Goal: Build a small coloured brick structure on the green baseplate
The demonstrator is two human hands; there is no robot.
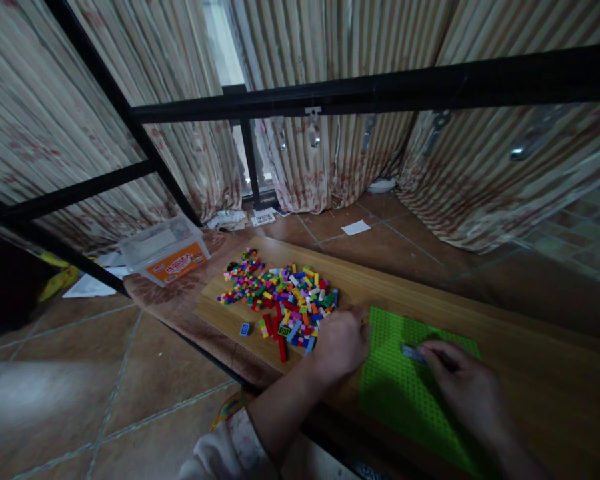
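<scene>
at lower right, the right hand (463, 377) pinched a small grey-blue plastic brick (411, 353) at the green studded square plate (387, 380); a loose pinch could make it slip. whether the curled left hand (341, 343) held anything, i could not tell.

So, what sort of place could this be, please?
Probably a room in a home: long patterned curtains fall to a tiled floor, and a heap of toy bricks lies on a wooden board.
</scene>
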